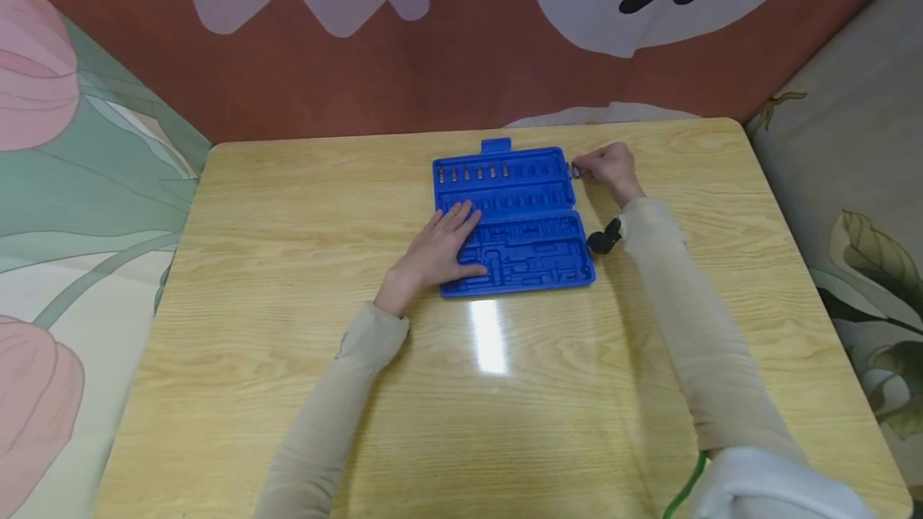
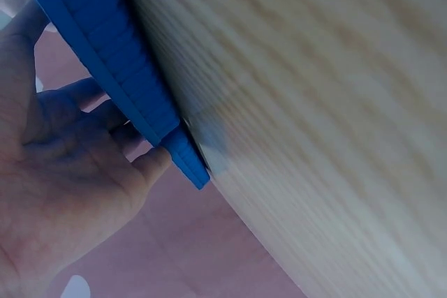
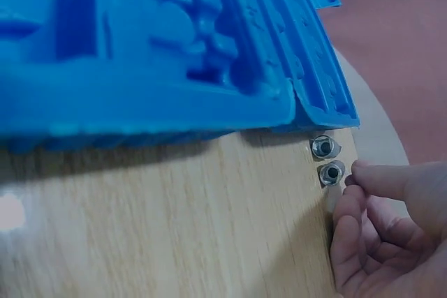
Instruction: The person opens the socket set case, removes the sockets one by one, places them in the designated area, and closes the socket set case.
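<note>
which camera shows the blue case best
The head view: the blue case lies open with both halves in frame, though the left hand covers some of it. The left wrist view shows only part of its outside, steeply angled; the right wrist view shows one end close up, cut off by the frame.

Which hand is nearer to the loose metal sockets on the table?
Right. The right hand is immediately beside the sockets; the left hand rests farther away, on the left part of the blue case.
</note>
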`<state>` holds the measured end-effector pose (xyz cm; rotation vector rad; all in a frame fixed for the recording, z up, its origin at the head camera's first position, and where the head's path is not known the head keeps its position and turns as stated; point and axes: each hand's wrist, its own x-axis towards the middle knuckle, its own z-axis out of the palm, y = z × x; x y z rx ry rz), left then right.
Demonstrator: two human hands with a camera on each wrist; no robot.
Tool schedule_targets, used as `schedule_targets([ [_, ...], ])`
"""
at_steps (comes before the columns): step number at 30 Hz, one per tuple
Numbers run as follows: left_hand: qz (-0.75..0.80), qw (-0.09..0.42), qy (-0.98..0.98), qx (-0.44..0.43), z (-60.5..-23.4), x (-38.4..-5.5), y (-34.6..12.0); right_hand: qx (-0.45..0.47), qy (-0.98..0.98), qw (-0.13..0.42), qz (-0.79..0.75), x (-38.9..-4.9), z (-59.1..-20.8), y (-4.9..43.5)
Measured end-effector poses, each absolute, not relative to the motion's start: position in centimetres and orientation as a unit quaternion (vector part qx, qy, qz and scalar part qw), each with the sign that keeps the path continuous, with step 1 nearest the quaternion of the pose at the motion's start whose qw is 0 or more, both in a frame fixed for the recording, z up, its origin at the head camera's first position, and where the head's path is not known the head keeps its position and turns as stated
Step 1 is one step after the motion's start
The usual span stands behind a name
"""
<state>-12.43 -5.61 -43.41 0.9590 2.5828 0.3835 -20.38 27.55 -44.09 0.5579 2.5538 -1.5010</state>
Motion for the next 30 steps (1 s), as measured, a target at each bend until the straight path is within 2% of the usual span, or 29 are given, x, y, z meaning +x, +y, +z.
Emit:
schedule_targets([
  [8,0.124,0.175,0.913,0.346,-43.3,-12.4,-5.7,0.163,0.827,0.088,-0.53,-20.8,-42.2,26.3],
  [12,0.117,0.171,0.915,0.346,-43.3,-12.4,-5.6,0.131,0.809,0.131,-0.559,-22.2,-40.6,23.2],
  [17,0.116,0.169,0.914,0.35,-43.5,-12.4,-5.4,0.113,0.811,0.182,-0.544,-23.3,-40.8,19.7],
  [24,0.118,0.172,0.913,0.35,-43.6,-12.2,-5.3,0.089,0.888,0.146,-0.427,-23.0,-42.0,17.6],
  [30,0.115,0.162,0.918,0.344,-43.4,-12.3,-5.8,0.056,0.9,0.124,-0.415,-23.2,-42.0,16.8],
])
